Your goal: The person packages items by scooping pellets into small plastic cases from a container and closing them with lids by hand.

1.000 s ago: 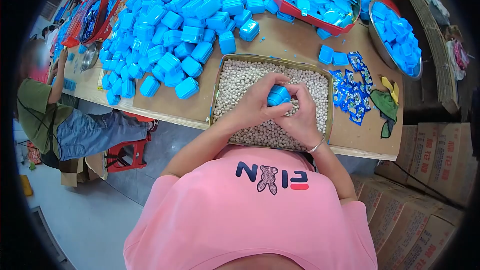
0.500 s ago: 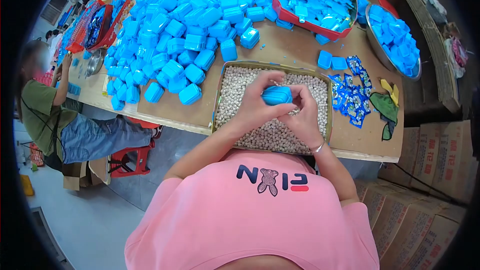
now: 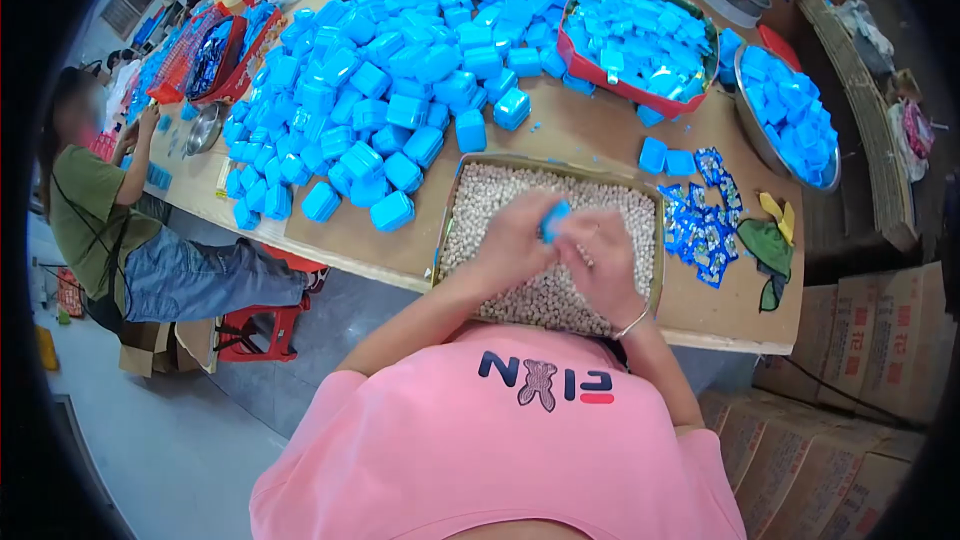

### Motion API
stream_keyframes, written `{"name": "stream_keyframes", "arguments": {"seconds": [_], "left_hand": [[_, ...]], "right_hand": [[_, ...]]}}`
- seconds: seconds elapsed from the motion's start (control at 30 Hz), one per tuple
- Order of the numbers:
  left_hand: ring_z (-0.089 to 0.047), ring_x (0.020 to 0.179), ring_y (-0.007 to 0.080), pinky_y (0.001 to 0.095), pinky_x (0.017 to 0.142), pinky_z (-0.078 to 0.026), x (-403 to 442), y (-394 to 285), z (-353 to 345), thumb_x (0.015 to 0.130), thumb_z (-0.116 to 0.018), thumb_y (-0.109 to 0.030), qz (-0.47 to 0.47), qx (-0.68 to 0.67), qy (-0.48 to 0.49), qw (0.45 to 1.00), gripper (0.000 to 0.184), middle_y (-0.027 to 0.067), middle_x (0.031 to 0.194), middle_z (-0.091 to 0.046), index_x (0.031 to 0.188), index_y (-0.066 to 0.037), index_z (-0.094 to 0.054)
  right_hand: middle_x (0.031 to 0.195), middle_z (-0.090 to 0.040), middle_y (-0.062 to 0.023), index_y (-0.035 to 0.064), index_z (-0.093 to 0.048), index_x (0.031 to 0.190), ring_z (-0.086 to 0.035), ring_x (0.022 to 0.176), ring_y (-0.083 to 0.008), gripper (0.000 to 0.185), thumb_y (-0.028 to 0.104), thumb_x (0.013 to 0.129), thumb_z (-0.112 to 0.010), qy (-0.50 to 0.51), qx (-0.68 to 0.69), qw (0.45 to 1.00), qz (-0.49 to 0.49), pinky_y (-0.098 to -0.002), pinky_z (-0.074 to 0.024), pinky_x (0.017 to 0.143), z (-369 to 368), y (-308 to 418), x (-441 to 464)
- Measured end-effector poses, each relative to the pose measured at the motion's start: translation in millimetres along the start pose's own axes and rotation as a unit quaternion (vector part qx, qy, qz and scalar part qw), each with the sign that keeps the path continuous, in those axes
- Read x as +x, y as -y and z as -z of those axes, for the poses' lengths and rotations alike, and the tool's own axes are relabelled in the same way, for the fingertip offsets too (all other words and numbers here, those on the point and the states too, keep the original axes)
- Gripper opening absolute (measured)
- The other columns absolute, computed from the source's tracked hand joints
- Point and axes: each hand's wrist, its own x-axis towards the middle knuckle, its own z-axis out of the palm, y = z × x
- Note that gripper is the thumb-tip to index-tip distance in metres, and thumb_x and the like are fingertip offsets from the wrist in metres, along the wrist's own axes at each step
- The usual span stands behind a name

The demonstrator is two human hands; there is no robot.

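- The left hand (image 3: 515, 238) is curled around a small blue piece (image 3: 553, 222), of which only a narrow part shows between the fingers.
- The right hand (image 3: 605, 260), with a bracelet (image 3: 632, 325) at its wrist, meets it from the other side, fingers bunched against the piece. Blur hides whether these fingers grip it or hold something else.
- The blue piece is above a shallow tray (image 3: 659, 250). Whether it is open or closed, filled or not, cannot be told, so work on it looks unfinished.
- Pale round pellets (image 3: 490, 200) spread across the tray below both hands; judging by that, plenty are left.
- Just beyond the tray lies a large heap of blue boxes (image 3: 390, 110). Many nearest the tray look closed, so a good many are probably done, though their contents are hidden.
- Right of the tray lie blue printed packets (image 3: 700, 220), apparently unused, with two loose blue pieces just above them and a green cloth-like item (image 3: 765, 245) beside them.
- Farther out, a red-sided container (image 3: 625, 97) and a metal bowl (image 3: 752, 130) hold many more blue pieces, perhaps waiting their turn.
- At the far left, a person in a green top (image 3: 90, 190) sits at the same table; stacked cartons (image 3: 870, 330) stand at the right.
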Motion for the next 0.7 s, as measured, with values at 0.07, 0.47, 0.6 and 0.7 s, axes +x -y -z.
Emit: {"name": "stream_keyframes", "arguments": {"seconds": [0.07,0.47,0.6,0.7], "left_hand": [[-0.057,0.096,0.0309,0.0379,0.084,-0.046,2.8,-1.5,0.3,0.068,-0.071,-0.008,-0.043,0.070,0.038,0.996,0.049,0.0146,0.105,-0.058,0.114,0.000,-0.057],[-0.051,0.096,0.0334,0.0408,0.081,-0.041,0.1,0.1,5.2,0.086,-0.060,-0.019,-0.041,-0.040,0.095,0.994,0.051,0.0182,0.104,-0.050,0.130,-0.001,-0.042],[-0.055,0.090,0.0336,0.0403,0.076,-0.044,0.7,-7.2,6.2,0.085,-0.061,-0.021,-0.024,-0.015,0.080,0.996,0.048,0.0177,0.099,-0.053,0.126,-0.002,-0.047],[-0.060,0.083,0.0319,0.0400,0.071,-0.047,1.7,-4.7,3.6,0.079,-0.063,-0.019,-0.069,-0.015,-0.011,0.997,0.047,0.0167,0.093,-0.059,0.122,-0.004,-0.052]], "right_hand": [[0.086,-0.060,-0.0103,0.0073,-0.068,0.088,-0.058,0.079,-0.0279,0.019,-0.001,0.072,-0.067,0.043,0.016,0.999,0.015,-0.0369,-0.0486,0.067,3.8,3.7,2.4],[0.085,-0.062,-0.0100,0.0024,-0.069,0.097,-0.060,0.074,-0.0197,0.020,-0.005,0.079,-0.064,0.075,0.098,0.982,-0.145,-0.0269,-0.0458,0.063,27.5,-4.2,13.7],[0.075,-0.061,-0.0080,0.0023,-0.069,0.095,-0.059,0.070,-0.0158,0.019,-0.005,0.078,-0.065,0.087,0.130,0.970,-0.186,-0.0262,-0.0455,0.062,25.1,-8.0,16.2],[0.076,-0.061,-0.0061,0.0011,-0.067,0.090,-0.057,0.068,-0.0127,0.014,-0.004,0.077,-0.066,0.098,0.151,0.960,-0.215,-0.0240,-0.0439,0.061,14.9,-9.5,12.3]]}}
